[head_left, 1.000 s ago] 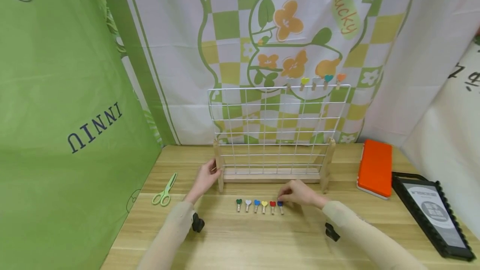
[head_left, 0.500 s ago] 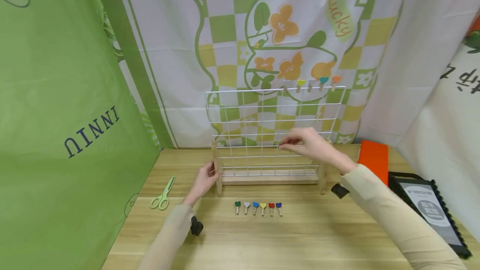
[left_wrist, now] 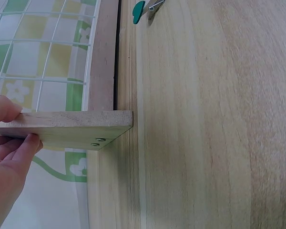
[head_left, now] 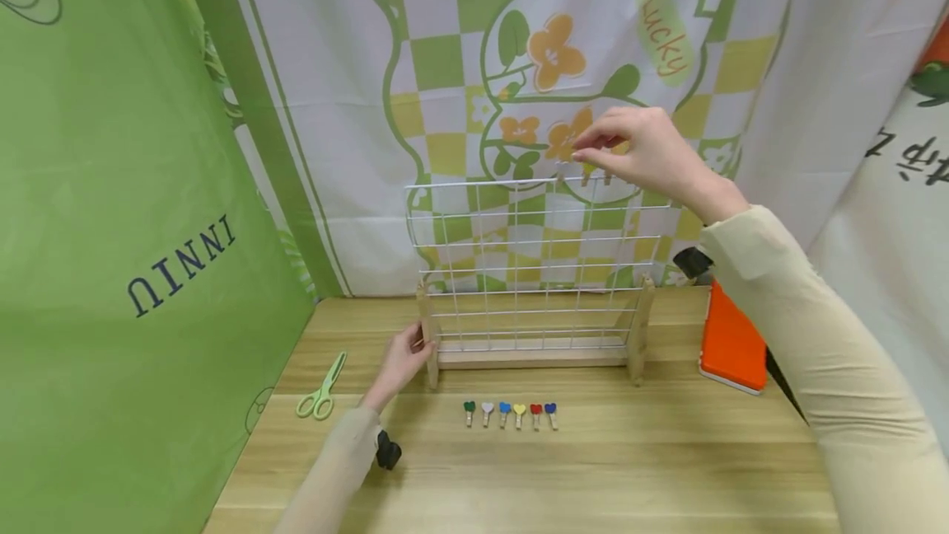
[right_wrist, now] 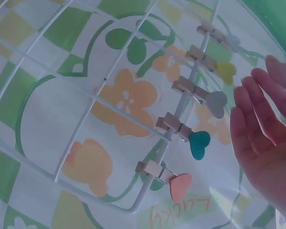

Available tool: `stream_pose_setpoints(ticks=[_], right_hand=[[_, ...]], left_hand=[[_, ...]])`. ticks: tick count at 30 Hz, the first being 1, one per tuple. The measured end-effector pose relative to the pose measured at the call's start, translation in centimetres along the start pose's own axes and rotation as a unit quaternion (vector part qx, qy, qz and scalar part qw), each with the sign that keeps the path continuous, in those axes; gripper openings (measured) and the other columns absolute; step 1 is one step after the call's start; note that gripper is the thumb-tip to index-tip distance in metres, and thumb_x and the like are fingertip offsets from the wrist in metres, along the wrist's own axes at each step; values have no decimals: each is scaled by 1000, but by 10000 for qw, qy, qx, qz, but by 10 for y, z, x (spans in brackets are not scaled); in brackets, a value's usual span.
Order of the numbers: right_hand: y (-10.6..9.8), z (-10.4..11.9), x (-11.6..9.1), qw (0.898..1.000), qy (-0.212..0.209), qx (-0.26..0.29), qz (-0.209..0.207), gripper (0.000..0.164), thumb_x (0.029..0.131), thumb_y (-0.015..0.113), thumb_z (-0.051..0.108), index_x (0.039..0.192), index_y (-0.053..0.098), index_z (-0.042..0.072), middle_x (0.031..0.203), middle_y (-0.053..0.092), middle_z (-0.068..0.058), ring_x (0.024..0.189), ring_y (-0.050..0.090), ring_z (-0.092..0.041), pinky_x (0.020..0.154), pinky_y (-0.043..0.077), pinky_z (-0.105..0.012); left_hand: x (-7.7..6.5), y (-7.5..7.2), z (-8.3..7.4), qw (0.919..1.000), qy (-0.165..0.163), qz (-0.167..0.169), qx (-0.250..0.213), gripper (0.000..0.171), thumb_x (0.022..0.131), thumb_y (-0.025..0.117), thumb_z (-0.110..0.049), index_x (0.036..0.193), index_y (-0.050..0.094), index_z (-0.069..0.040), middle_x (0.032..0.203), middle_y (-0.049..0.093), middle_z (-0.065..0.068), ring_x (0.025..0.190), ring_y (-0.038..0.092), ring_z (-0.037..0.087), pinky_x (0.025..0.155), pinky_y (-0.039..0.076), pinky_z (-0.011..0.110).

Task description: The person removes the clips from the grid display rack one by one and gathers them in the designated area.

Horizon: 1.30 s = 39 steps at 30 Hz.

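Note:
My left hand [head_left: 404,359] holds the left wooden upright [head_left: 425,303] of a white wire grid rack; in the left wrist view, thumb and fingers lie on either side of that upright [left_wrist: 81,131]. My right hand [head_left: 652,147] is raised at the rack's top bar. Its fingers, loosely bent, have nothing visible between them in the right wrist view, beside heart-topped wooden clothespins clipped along the bar: white, yellow [right_wrist: 226,72], grey-white [right_wrist: 216,104], teal [right_wrist: 199,144] and coral [right_wrist: 180,186]. In the head view this hand hides some of them.
Several heart clothespins lie in a row before the rack, from dark green [head_left: 469,409] to dark blue [head_left: 551,409]. Green scissors [head_left: 320,396] lie left. An orange case [head_left: 732,344] lies right, with a black-edged object [head_left: 787,386] mostly behind the right sleeve. Printed curtains hang behind.
My right hand has risen from the dark blue clothespin in the row, past the grid, to the clothespins on the top bar. The left hand stays on the upright. The row looks unchanged.

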State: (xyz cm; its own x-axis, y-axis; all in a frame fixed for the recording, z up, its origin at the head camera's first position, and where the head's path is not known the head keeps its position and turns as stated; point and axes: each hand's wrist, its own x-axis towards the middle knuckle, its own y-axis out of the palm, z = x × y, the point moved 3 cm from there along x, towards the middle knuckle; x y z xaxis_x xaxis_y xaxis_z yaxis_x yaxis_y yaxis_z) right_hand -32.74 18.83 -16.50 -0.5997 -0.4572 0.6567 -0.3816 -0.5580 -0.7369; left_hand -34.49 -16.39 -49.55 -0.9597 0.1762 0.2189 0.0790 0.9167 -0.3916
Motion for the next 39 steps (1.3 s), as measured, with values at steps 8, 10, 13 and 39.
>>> stream_pose_setpoints(ticks=[8, 10, 13, 39], right_hand=[[14, -3, 16, 9962, 190, -84, 842, 13, 92, 70, 17, 99, 79, 10, 96, 76, -7, 77, 65, -16, 65, 49, -12], [16, -2, 17, 9961, 159, -86, 859, 12, 92, 70, 16, 98, 79, 10, 94, 76, -7, 76, 65, -16, 63, 48, -12], [17, -1, 19, 9965, 95, -112, 826, 11, 92, 71, 15, 96, 79, 9, 93, 76, -8, 74, 64, -16, 62, 47, -13], [10, 5, 8, 9992, -218, -52, -320, 6, 88, 74, 10, 87, 79, 7, 85, 75, -6, 70, 55, -6, 59, 40, -9]], left_hand=[[-1, 1, 4, 9999, -27, -84, 78, 52, 93, 60, 4, 141, 42, 15, 139, 51, 36, 128, 54, 47, 104, 53, 48], [-1, 2, 4, 9999, -58, -112, 106, 52, 93, 59, 5, 140, 42, 16, 139, 50, 37, 128, 54, 47, 104, 53, 49], [-1, 3, 4, 9998, -81, -139, 147, 51, 94, 57, 7, 141, 40, 18, 139, 49, 38, 129, 53, 49, 105, 52, 51], [-2, 1, -6, 10000, 58, -62, 21, 50, 93, 58, 7, 140, 42, 17, 138, 50, 38, 128, 53, 48, 104, 53, 49]])
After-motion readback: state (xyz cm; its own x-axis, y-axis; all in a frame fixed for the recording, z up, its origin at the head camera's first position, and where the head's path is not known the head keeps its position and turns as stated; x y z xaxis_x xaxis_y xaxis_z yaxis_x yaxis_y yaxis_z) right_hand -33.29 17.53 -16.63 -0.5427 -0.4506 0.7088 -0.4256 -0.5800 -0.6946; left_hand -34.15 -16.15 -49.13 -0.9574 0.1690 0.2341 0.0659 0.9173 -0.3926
